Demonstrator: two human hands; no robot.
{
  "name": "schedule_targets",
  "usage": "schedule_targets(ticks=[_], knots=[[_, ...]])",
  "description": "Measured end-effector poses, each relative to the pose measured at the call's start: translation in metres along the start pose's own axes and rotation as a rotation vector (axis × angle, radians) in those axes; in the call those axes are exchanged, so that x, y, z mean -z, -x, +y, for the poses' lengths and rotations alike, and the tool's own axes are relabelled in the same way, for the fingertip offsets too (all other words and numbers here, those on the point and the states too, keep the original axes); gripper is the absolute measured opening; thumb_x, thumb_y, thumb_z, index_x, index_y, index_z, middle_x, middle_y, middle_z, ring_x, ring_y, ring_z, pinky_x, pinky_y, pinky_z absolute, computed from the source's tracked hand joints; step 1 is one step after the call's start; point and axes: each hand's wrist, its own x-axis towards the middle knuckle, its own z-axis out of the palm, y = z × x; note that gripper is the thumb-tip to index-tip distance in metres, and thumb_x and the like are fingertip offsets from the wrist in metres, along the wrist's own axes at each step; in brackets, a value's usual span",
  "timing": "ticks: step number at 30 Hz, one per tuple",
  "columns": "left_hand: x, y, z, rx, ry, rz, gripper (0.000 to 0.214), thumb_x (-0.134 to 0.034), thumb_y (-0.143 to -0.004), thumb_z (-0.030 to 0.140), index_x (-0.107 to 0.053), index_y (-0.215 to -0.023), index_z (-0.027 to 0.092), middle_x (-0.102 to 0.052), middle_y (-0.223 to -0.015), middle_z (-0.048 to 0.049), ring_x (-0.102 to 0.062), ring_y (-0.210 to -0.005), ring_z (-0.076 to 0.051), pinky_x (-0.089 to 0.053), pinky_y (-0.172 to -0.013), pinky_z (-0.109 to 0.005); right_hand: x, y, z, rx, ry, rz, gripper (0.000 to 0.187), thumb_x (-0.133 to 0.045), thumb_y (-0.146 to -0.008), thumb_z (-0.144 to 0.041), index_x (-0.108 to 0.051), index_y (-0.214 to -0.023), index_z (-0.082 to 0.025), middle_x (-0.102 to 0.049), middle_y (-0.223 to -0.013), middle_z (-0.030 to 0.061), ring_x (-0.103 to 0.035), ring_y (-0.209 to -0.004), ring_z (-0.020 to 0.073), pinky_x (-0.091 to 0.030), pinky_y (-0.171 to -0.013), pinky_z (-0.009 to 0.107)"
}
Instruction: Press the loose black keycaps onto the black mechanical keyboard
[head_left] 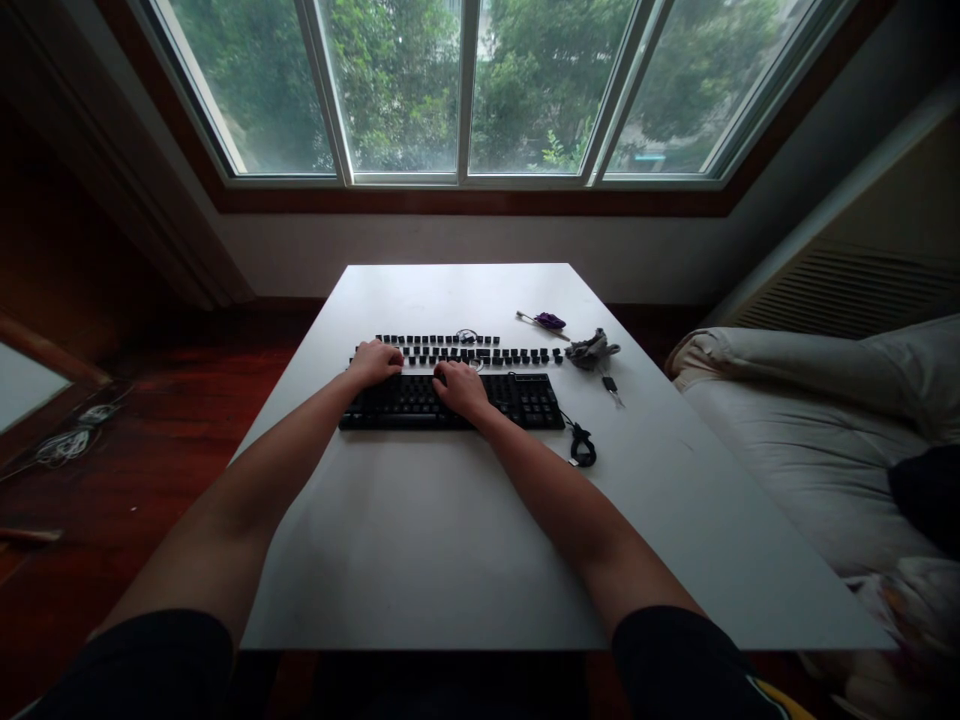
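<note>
A black keyboard (pixel 517 405) lies lengthwise across the white table, its left part uncapped in places as far as the dim view shows. Over its upper left corner and the left end of the loose keycaps (pixel 525 356) is my left hand (pixel 375 363), fingers reaching to the right and holding nothing I can see. My right hand (pixel 460 387) rests on the keyboard's middle, fingers bent together at its upper edge. Whatever sits between those fingertips is too small to make out. The loose black keycaps stand in rows just behind the keyboard.
On the right of the white table (pixel 465 540) lie a purple-headed brush (pixel 550 320), a crumpled grey cloth (pixel 592 350), a small dark item (pixel 609 384) and a coiled black cable (pixel 583 446). A pale sofa (pixel 772 440) stands to the right; a window is ahead.
</note>
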Motion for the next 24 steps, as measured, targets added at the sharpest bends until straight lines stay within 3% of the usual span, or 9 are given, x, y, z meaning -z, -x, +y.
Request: schedule_targets(ticks=[4, 8, 14, 17, 24], knots=[[0.003, 0.000, -0.003, 0.024, 0.068, 0.014, 0.018, -0.067, -0.082, 0.039, -0.078, -0.093, 0.030, -0.078, -0.095, 0.0000, -0.063, -0.102, -0.024, -0.040, -0.096, -0.036, 0.001, 0.000, 0.001, 0.001, -0.001, -0.001, 0.020, -0.057, -0.099, -0.035, -0.067, -0.112, -0.024, -0.071, -0.113, 0.0084, -0.061, -0.109, 0.0253, -0.043, -0.094, 0.035], [0.016, 0.007, -0.008, 0.005, 0.177, -0.030, 0.022, -0.066, -0.083, 0.042, -0.079, -0.096, 0.029, -0.078, -0.097, 0.0020, -0.066, -0.093, -0.019, -0.045, -0.087, -0.029, -0.001, 0.000, 0.002, 0.008, -0.004, 0.007, 0.020, -0.057, -0.099, -0.035, -0.067, -0.112, -0.024, -0.071, -0.113, 0.0082, -0.061, -0.108, 0.0253, -0.043, -0.094, 0.036], [0.036, 0.029, -0.011, -0.193, 0.394, -0.392, 0.033, -0.064, -0.083, 0.044, -0.078, -0.105, 0.024, -0.078, -0.101, -0.0007, -0.068, -0.093, -0.018, -0.049, -0.083, -0.024, -0.002, 0.001, 0.001, 0.003, -0.007, 0.012, 0.020, -0.057, -0.099, -0.034, -0.067, -0.112, -0.023, -0.071, -0.113, 0.0084, -0.061, -0.107, 0.0254, -0.043, -0.093, 0.035], [0.036, 0.038, -0.008, -0.224, 0.412, -0.493, 0.032, -0.065, -0.082, 0.044, -0.078, -0.103, 0.023, -0.078, -0.098, -0.0009, -0.069, -0.090, -0.018, -0.049, -0.080, -0.024, -0.003, 0.001, 0.000, 0.004, -0.008, 0.009, 0.019, -0.057, -0.099, -0.034, -0.067, -0.112, -0.024, -0.071, -0.114, 0.0083, -0.061, -0.108, 0.0253, -0.043, -0.093, 0.035], [0.034, 0.046, 0.005, -0.185, 0.366, -0.424, 0.030, -0.065, -0.083, 0.043, -0.079, -0.103, 0.024, -0.079, -0.094, -0.0005, -0.069, -0.085, -0.018, -0.049, -0.078, -0.024, -0.003, 0.001, 0.000, 0.010, -0.008, 0.013, 0.020, -0.057, -0.099, -0.035, -0.067, -0.111, -0.023, -0.071, -0.112, 0.0083, -0.062, -0.106, 0.0250, -0.043, -0.092, 0.035]])
